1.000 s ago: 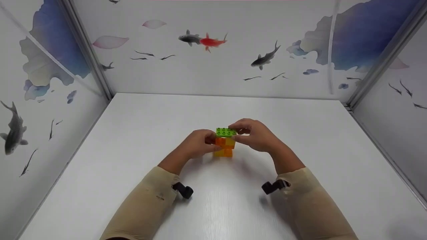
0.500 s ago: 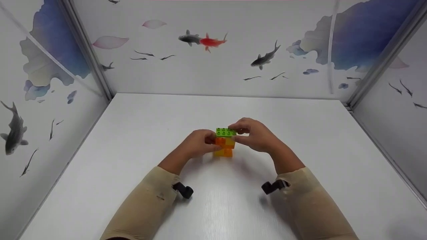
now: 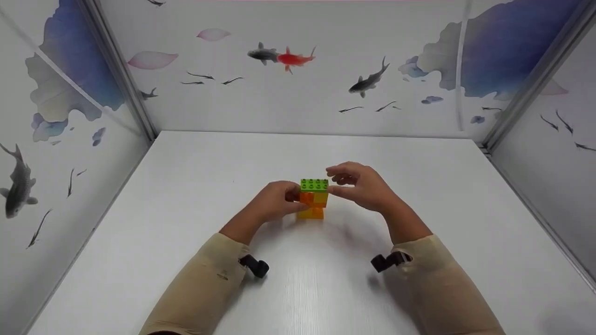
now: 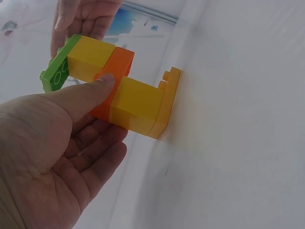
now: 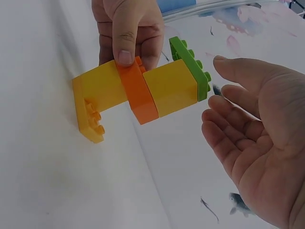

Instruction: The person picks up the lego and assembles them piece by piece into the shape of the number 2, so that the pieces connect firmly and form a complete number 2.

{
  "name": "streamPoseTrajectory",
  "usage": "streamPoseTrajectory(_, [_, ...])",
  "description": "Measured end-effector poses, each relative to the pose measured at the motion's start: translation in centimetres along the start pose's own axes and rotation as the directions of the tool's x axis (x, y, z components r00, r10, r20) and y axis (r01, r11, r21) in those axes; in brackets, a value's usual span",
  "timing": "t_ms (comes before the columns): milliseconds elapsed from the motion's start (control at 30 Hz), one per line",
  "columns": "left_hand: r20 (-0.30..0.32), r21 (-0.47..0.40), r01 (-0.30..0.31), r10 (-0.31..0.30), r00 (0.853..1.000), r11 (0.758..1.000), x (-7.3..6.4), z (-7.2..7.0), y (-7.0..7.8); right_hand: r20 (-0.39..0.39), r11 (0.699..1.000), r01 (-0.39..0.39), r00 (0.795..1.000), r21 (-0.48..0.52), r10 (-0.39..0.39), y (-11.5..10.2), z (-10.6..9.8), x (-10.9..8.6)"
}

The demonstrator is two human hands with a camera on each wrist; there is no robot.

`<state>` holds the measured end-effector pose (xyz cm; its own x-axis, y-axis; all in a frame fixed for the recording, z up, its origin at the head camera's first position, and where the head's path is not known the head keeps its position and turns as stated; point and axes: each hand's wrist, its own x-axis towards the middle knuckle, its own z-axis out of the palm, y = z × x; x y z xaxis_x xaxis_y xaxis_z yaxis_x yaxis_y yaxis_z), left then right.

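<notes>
A stack of toy building bricks stands on the white table. From the top it has a thin green brick [image 3: 314, 185], a yellow block [image 5: 170, 86], a thin orange brick [image 5: 139, 93], a second yellow block [image 4: 138, 105] and a light-orange base brick [image 4: 167, 102]. My left hand [image 3: 278, 200] pinches the stack at the orange brick, thumb on its near side. Beside the green brick is my right hand [image 3: 365, 186], its fingers and thumb parted with nothing between them. In the right wrist view a small gap shows between that hand and the green studs.
The white tabletop [image 3: 223, 163] runs back to a white wall [image 3: 186, 107] painted with fish and petals. Side panels rise at left and right. A black wrist mount [image 3: 255, 266] sits at the left sleeve, another mount [image 3: 389, 261] at the right.
My right hand has let go of the green brick and drawn slightly to the right, its fingers spreading. My left hand keeps its grip, and the stack stays in place.
</notes>
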<state>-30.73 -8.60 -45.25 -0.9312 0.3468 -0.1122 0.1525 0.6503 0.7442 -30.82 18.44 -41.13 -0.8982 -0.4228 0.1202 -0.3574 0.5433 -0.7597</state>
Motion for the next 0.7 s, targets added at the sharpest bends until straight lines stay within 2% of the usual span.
streamPoseTrajectory(267, [0.008, -0.016, 0.023, -0.023, 1.000, 1.000, 0.0, 0.0, 0.1, 0.015, 0.997, -0.074, 0.997, 0.005, 0.074, 1.0, -0.2, -0.1])
streamPoseTrajectory(533, [0.001, -0.034, -0.009, 0.009, 1.000, 0.999, 0.0, 0.1, -0.1, 0.100, 0.991, -0.137, 0.986, 0.011, 0.135, 2.1, 1.8, 0.4])
streamPoseTrajectory(700, [-0.010, -0.020, -0.048, 0.048, 0.999, 0.999, 0.1, 0.1, -0.4, 0.109, 0.983, -0.174, 0.980, 0.053, 0.168, 2.7, 2.9, 0.6])
